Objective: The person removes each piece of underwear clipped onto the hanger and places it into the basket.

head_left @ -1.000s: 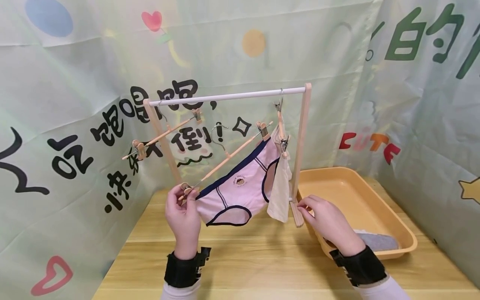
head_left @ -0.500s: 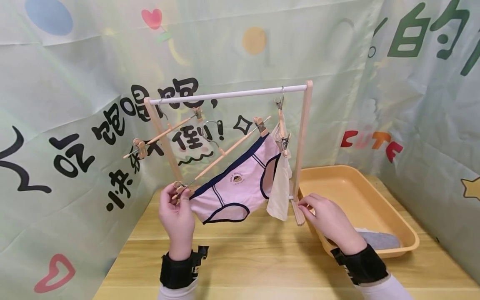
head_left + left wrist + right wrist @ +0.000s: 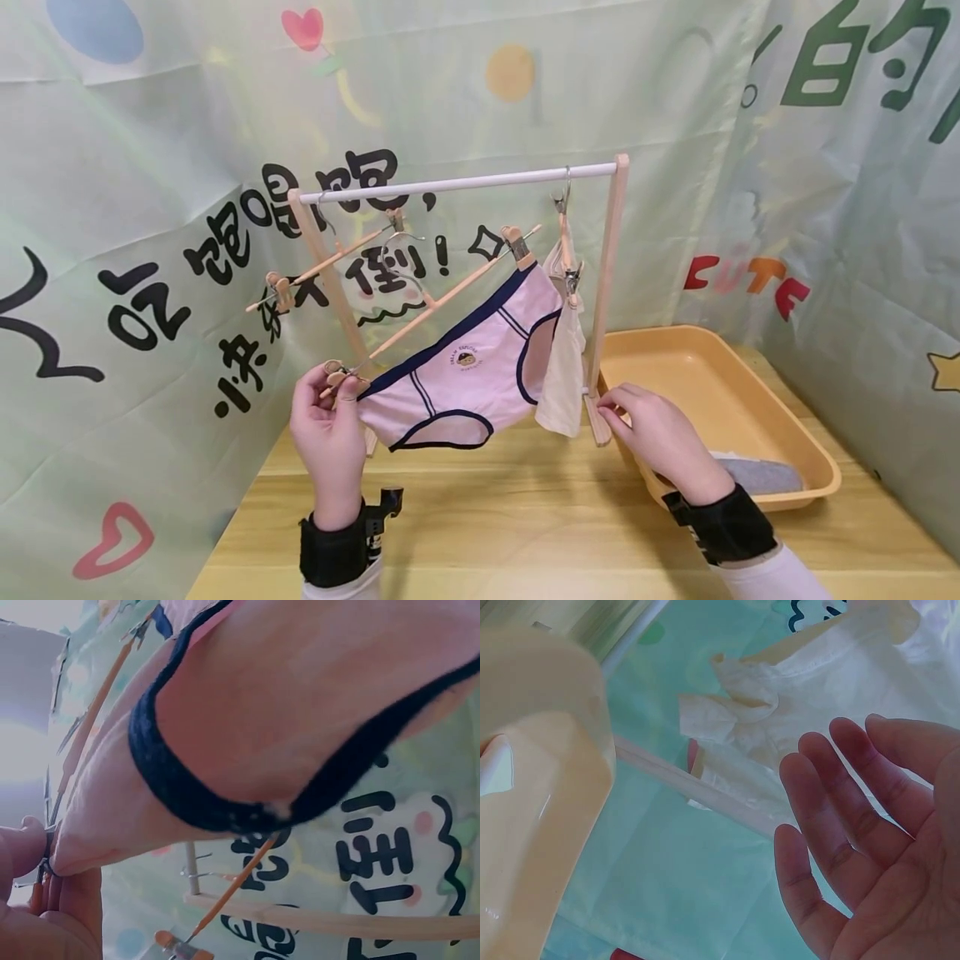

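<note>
Pink underpants point(image 3: 465, 358) with navy trim hang slantwise from a clip hanger point(image 3: 431, 307), in front of a small wooden rack point(image 3: 457, 187). My left hand point(image 3: 326, 442) pinches the clip at the hanger's lower left end, where the waistband is clipped. The hanger's metal hook stands below the rail, apart from it. The left wrist view shows thumb and fingers on that clip, beside the pink cloth point(image 3: 112, 802). Near the rack's right foot point(image 3: 596, 423) is my right hand point(image 3: 660, 433); in the right wrist view its fingers point(image 3: 825, 810) are loosely bent and hold nothing.
A cream garment point(image 3: 561, 392) hangs on another clip hanger at the rail's right end. At the left end hangs a bare clip hanger point(image 3: 330, 262). An orange-yellow basin point(image 3: 675, 335) with grey cloth point(image 3: 763, 477) inside stands right on the wooden table point(image 3: 480, 533).
My left hand has moved left, carrying the hanger and underpants with it; the hook has swung left below the rail. My right hand has stayed nearly still.
</note>
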`<action>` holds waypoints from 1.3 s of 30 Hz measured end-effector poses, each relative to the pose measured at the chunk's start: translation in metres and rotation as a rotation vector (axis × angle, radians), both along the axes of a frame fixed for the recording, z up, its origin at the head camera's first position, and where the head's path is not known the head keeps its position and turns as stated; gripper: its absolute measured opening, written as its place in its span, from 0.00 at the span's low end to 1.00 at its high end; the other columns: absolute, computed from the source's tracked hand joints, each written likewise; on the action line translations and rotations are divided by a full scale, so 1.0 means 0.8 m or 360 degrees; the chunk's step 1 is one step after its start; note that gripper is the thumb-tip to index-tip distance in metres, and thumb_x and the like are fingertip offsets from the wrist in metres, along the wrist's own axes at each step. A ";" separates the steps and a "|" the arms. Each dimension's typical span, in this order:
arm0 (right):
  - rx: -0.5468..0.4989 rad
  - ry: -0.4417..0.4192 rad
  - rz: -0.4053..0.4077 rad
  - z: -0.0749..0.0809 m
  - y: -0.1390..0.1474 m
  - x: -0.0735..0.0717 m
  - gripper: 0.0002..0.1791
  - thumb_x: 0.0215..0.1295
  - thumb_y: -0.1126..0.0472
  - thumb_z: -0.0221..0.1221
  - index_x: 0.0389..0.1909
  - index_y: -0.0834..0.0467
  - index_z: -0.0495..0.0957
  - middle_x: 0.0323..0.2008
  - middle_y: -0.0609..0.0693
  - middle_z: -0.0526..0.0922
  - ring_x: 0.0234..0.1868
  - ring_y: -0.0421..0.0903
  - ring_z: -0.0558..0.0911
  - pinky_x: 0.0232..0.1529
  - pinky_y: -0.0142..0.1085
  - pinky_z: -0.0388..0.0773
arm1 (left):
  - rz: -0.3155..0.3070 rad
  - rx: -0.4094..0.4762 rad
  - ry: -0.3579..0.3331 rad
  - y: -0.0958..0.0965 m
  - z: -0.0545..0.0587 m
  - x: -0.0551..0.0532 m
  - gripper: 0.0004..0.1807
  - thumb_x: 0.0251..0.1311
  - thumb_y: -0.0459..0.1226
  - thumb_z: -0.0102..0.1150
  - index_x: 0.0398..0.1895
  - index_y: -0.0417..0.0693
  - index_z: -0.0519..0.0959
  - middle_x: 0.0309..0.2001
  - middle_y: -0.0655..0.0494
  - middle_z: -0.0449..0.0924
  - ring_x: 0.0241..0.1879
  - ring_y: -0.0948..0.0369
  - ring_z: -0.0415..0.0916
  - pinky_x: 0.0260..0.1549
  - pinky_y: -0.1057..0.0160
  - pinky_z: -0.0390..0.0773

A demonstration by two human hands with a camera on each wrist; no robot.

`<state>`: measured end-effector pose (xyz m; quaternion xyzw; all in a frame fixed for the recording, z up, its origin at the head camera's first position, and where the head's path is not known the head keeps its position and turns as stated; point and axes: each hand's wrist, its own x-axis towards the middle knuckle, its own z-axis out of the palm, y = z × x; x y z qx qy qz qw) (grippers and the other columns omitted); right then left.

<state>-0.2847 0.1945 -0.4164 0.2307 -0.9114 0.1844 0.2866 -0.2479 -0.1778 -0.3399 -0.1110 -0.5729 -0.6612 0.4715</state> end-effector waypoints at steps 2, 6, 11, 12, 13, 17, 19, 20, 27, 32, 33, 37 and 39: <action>-0.0004 0.0004 0.0005 0.000 0.000 0.000 0.03 0.58 0.60 0.64 0.32 0.55 0.82 0.29 0.48 0.83 0.26 0.42 0.77 0.25 0.41 0.78 | -0.0026 0.0012 -0.0002 -0.002 0.004 0.004 0.14 0.55 0.27 0.61 0.44 0.29 0.74 0.35 0.53 0.77 0.33 0.61 0.76 0.36 0.75 0.81; 0.0001 0.0003 0.0007 0.001 0.001 -0.001 0.04 0.59 0.59 0.64 0.32 0.55 0.82 0.29 0.48 0.83 0.27 0.42 0.77 0.26 0.41 0.78 | -0.0064 0.0018 -0.0005 -0.007 0.009 0.010 0.13 0.55 0.24 0.59 0.44 0.30 0.74 0.35 0.54 0.77 0.33 0.62 0.76 0.36 0.76 0.80; 0.0008 -0.0002 0.0008 0.000 0.001 -0.001 0.04 0.59 0.58 0.63 0.32 0.54 0.82 0.30 0.48 0.83 0.27 0.42 0.77 0.27 0.41 0.78 | -0.0116 0.0030 -0.0018 -0.016 0.011 0.014 0.13 0.55 0.26 0.60 0.44 0.30 0.74 0.35 0.52 0.77 0.34 0.61 0.76 0.36 0.75 0.80; 0.0008 -0.0002 0.0008 0.000 0.001 -0.001 0.04 0.59 0.58 0.63 0.32 0.54 0.82 0.30 0.48 0.83 0.27 0.42 0.77 0.26 0.41 0.78 | -0.0124 0.0032 -0.0027 -0.018 0.012 0.014 0.13 0.55 0.26 0.60 0.44 0.30 0.74 0.35 0.52 0.77 0.34 0.61 0.76 0.36 0.75 0.80; 0.0009 -0.0001 0.0009 0.000 0.001 -0.001 0.04 0.59 0.58 0.63 0.32 0.54 0.82 0.29 0.48 0.82 0.27 0.42 0.77 0.26 0.41 0.78 | -0.0131 0.0034 -0.0038 -0.019 0.012 0.015 0.13 0.56 0.27 0.60 0.44 0.30 0.74 0.36 0.51 0.77 0.34 0.61 0.76 0.36 0.75 0.80; 0.0012 0.0005 0.0005 0.000 0.001 -0.002 0.04 0.59 0.58 0.64 0.31 0.54 0.82 0.29 0.47 0.82 0.26 0.41 0.76 0.25 0.41 0.77 | -0.0130 0.0032 -0.0082 -0.023 0.013 0.017 0.14 0.56 0.28 0.60 0.45 0.31 0.74 0.36 0.51 0.77 0.35 0.60 0.76 0.36 0.75 0.80; 0.0010 0.0005 0.0006 -0.001 0.000 -0.002 0.03 0.59 0.58 0.64 0.31 0.54 0.82 0.29 0.47 0.82 0.25 0.41 0.75 0.25 0.40 0.77 | -0.0135 0.0030 -0.0090 -0.024 0.014 0.018 0.13 0.57 0.28 0.59 0.45 0.31 0.74 0.37 0.51 0.77 0.35 0.60 0.76 0.36 0.75 0.80; 0.0007 0.0006 0.0006 -0.001 0.000 -0.002 0.03 0.59 0.58 0.64 0.31 0.54 0.82 0.29 0.47 0.82 0.25 0.41 0.75 0.25 0.40 0.77 | -0.0137 0.0027 -0.0091 -0.025 0.014 0.019 0.13 0.57 0.28 0.59 0.45 0.31 0.74 0.37 0.51 0.77 0.35 0.61 0.76 0.36 0.75 0.80; 0.0011 0.0003 0.0013 -0.001 0.000 -0.002 0.04 0.59 0.58 0.63 0.32 0.54 0.82 0.29 0.47 0.82 0.26 0.41 0.76 0.25 0.40 0.77 | -0.0140 0.0010 -0.0111 -0.032 0.016 0.028 0.13 0.57 0.27 0.59 0.45 0.31 0.74 0.38 0.48 0.77 0.34 0.61 0.76 0.36 0.75 0.81; 0.0006 -0.0005 0.0023 -0.001 0.000 -0.003 0.03 0.59 0.60 0.63 0.32 0.54 0.82 0.29 0.47 0.82 0.28 0.41 0.78 0.27 0.42 0.78 | -0.0054 -0.0117 -0.0227 -0.036 0.017 0.036 0.13 0.58 0.28 0.58 0.46 0.32 0.75 0.38 0.52 0.78 0.35 0.61 0.77 0.36 0.75 0.81; 0.0007 -0.0005 0.0024 0.000 0.000 -0.003 0.03 0.59 0.60 0.63 0.32 0.55 0.82 0.29 0.47 0.82 0.29 0.41 0.78 0.28 0.42 0.79 | -0.0057 -0.0138 -0.0238 -0.036 0.017 0.037 0.13 0.58 0.28 0.58 0.47 0.32 0.75 0.38 0.52 0.79 0.35 0.60 0.78 0.36 0.75 0.81; 0.0014 -0.0014 0.0008 0.001 0.000 -0.002 0.03 0.59 0.60 0.63 0.32 0.56 0.81 0.29 0.47 0.82 0.29 0.43 0.79 0.29 0.43 0.80 | -0.0125 -0.0220 -0.0256 -0.033 0.018 0.039 0.14 0.59 0.26 0.57 0.48 0.30 0.74 0.38 0.54 0.80 0.35 0.59 0.78 0.36 0.74 0.81; 0.0012 -0.0025 -0.0020 0.002 0.000 -0.001 0.04 0.59 0.60 0.63 0.32 0.56 0.81 0.30 0.48 0.83 0.29 0.44 0.79 0.29 0.44 0.80 | -0.0180 -0.0249 -0.0259 -0.032 0.018 0.039 0.14 0.59 0.26 0.57 0.48 0.29 0.73 0.37 0.54 0.80 0.34 0.59 0.79 0.37 0.73 0.82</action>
